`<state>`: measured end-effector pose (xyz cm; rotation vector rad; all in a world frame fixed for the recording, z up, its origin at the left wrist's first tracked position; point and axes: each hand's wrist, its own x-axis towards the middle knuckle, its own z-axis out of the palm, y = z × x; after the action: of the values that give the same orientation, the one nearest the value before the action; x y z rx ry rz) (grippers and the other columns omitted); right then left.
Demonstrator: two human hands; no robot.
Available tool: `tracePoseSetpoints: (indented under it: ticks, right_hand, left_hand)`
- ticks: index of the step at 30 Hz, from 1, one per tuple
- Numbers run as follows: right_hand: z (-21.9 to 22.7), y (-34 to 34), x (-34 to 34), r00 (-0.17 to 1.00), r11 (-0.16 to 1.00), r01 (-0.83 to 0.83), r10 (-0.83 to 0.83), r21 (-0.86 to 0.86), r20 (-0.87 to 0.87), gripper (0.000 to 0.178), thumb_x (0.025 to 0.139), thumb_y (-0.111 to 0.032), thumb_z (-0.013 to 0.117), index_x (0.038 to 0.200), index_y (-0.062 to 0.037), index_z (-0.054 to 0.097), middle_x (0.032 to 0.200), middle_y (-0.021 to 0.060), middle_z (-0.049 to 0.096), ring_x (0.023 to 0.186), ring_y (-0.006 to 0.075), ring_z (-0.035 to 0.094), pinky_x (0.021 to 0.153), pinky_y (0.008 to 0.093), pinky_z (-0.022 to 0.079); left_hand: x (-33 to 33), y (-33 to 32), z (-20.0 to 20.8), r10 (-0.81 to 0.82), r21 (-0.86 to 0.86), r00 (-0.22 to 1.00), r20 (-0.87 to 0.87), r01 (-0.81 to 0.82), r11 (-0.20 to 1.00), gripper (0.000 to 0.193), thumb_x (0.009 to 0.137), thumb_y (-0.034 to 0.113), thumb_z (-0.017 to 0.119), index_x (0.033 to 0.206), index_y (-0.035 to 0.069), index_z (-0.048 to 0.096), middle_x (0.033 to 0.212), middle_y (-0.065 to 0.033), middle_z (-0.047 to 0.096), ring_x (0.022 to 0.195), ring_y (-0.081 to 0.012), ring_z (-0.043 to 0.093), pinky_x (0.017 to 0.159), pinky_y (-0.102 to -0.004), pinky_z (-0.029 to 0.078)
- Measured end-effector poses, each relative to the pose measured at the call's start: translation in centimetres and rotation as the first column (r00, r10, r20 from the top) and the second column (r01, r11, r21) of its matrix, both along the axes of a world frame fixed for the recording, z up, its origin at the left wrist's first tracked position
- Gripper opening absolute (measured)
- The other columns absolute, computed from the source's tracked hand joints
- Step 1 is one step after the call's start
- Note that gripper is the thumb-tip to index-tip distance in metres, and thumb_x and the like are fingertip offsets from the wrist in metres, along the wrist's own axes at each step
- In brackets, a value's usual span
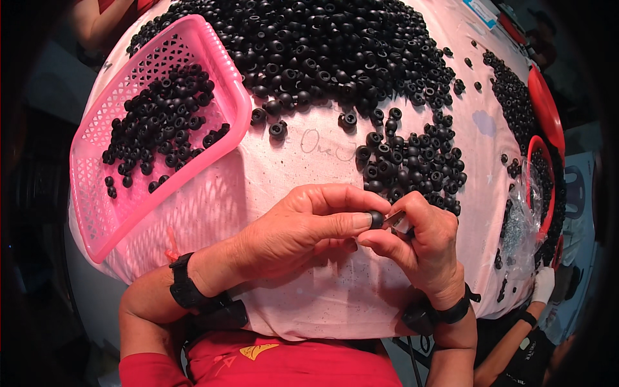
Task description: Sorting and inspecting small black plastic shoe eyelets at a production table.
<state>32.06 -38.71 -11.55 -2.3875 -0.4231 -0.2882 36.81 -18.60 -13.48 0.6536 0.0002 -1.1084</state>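
Observation:
Between thumb and fingers of my left hand (287,229) is a small round black part (376,220), with its side toward my right hand. My right hand (429,242) is closed around a small shiny metal blade-like tool (398,221), whose tip is at the black part; whether it touches cannot be made out. Most of the tool is hidden by my fingers. Just beyond my hands lies a loose cluster of similar black parts (412,158), hollow with a round opening. A much larger heap of them (322,48) spreads across the far side of the table.
At the left, a pink plastic basket (242,113) with pierced walls holds many black parts. The table wears a pale pink cloth (290,168). Right of me are red trays (545,109), more black parts and a clear plastic bag (521,226). Other people's arms (516,342) show at the edges.

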Motion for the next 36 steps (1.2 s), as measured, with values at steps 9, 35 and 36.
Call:
tracePoseSetpoints:
  ticks: [9,35,36]
  right_hand:
    - [0.11,-0.05,0.09,0.999,0.999,-0.023,0.025,-0.048,0.021,0.041,0.072,-0.039,0.080,0.072,-0.0079,0.054,0.060,0.0035,0.056,0.051,0.0170,0.059,0.044,0.0283,0.044]
    - [0.34,-0.12,0.20,0.997,0.993,-0.062,0.066,-0.104,0.032,0.040,0.073,-0.039,0.078,0.070,-0.0086,0.053,0.060,0.0031,0.057,0.051,0.0172,0.060,0.044,0.0283,0.044]
    - [0.34,-0.13,0.18,0.997,0.992,-0.062,0.066,-0.110,0.032,0.040,0.073,-0.040,0.078,0.070,-0.0085,0.053,0.059,0.0030,0.056,0.051,0.0172,0.060,0.043,0.0284,0.044]
  left_hand:
    - [0.06,-0.02,0.23,-0.004,0.021,1.000,0.012,0.004,1.000,0.034,0.092,0.013,0.063,0.122,0.000,0.055,0.098,-0.0067,0.066,0.076,-0.0127,0.065,0.067,-0.0236,0.054]
    - [0.11,0.02,0.29,-0.015,0.074,0.996,0.090,0.008,0.997,0.030,0.092,0.014,0.063,0.118,0.001,0.059,0.088,-0.0052,0.066,0.073,-0.0109,0.064,0.063,-0.0188,0.050]
    - [0.12,0.05,0.27,-0.017,0.070,0.995,0.101,0.010,0.997,0.029,0.092,0.014,0.063,0.118,0.001,0.059,0.089,-0.0049,0.066,0.073,-0.0106,0.064,0.062,-0.0185,0.050]
